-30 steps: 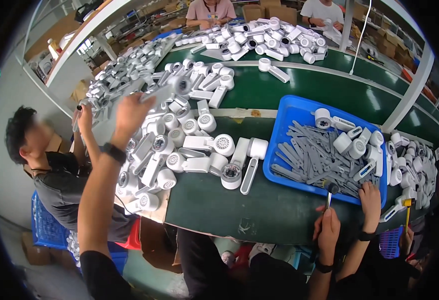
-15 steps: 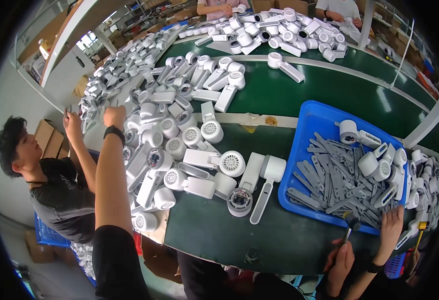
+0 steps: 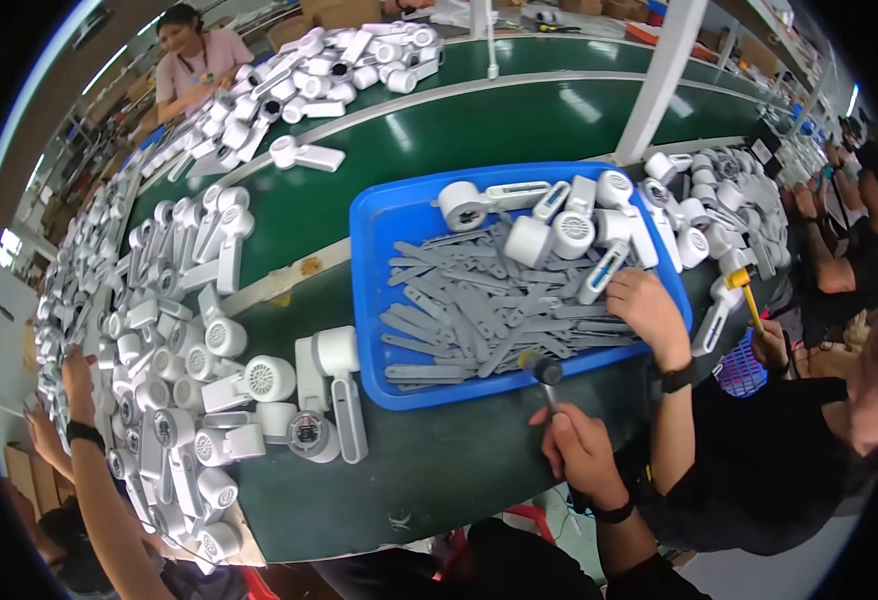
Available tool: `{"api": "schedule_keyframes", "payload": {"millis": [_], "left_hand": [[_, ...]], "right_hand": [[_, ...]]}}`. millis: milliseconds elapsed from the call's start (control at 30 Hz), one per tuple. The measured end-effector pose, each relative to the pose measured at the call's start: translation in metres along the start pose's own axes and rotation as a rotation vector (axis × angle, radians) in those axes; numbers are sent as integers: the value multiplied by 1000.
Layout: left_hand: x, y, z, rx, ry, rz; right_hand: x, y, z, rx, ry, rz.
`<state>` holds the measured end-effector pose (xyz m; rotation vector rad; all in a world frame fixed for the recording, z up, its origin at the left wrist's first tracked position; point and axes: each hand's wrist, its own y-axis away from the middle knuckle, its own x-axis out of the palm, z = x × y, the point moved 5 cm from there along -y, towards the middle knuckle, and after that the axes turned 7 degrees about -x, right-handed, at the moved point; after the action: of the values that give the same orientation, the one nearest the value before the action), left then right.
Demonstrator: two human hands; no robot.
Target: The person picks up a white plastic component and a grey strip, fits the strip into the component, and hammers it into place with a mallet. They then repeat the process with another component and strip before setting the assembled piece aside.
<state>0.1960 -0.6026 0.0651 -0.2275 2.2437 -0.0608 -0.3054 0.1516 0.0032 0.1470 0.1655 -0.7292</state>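
Note:
My right hand (image 3: pixel 579 445) is wrapped round the handle of a mallet (image 3: pixel 547 372), its dark head raised over the near rim of a blue tray (image 3: pixel 371 330). Grey flat handle strips (image 3: pixel 459 305) fill much of the tray, with several white handheld fans (image 3: pixel 529 240) at its far right. At the far left, my left hand (image 3: pixel 79 388) reaches in among a heap of white and grey fan bodies (image 3: pixel 164 370); its fingers are too small and partly hidden to read. Between the heap and the tray lies a fan with an open round head showing electronics (image 3: pixel 311 435).
A co-worker's hand (image 3: pixel 649 310) touches a fan in the tray from the right; another person's hand there holds a yellow-headed mallet (image 3: pixel 744 280). Another hand (image 3: pixel 49 440) is beside my left one. A white post (image 3: pixel 659 80) rises behind the tray. More fans lie across the green table (image 3: pixel 429 150).
My view has swung right, so the tray sits nearer the middle. The co-worker's hand has gone from the tray's rim to a fan inside. My right hand keeps hold of the mallet.

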Motion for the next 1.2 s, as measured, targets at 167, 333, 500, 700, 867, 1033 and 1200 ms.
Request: {"api": "schedule_keyframes", "payload": {"millis": [167, 333, 500, 700, 867, 1033, 1200], "left_hand": [[-38, 169, -164, 342, -50, -6], [20, 408, -324, 616, 7, 538], [153, 504, -420, 1068, -64, 567], [260, 492, -459, 1049, -75, 536], [294, 480, -463, 979, -244, 781], [236, 466, -456, 855, -172, 755], [111, 472, -410, 1018, -10, 687]], "right_hand": [[-6, 1, -6, -88, -90, 40], [2, 0, -5, -144, -105, 73], [-5, -2, -8, -182, -43, 18], [-2, -6, -1, -190, -77, 26], [-3, -7, -6, -163, -88, 40], [-4, -5, -5, -162, -83, 44], [-11, -1, -11, -112, -143, -26]]}}
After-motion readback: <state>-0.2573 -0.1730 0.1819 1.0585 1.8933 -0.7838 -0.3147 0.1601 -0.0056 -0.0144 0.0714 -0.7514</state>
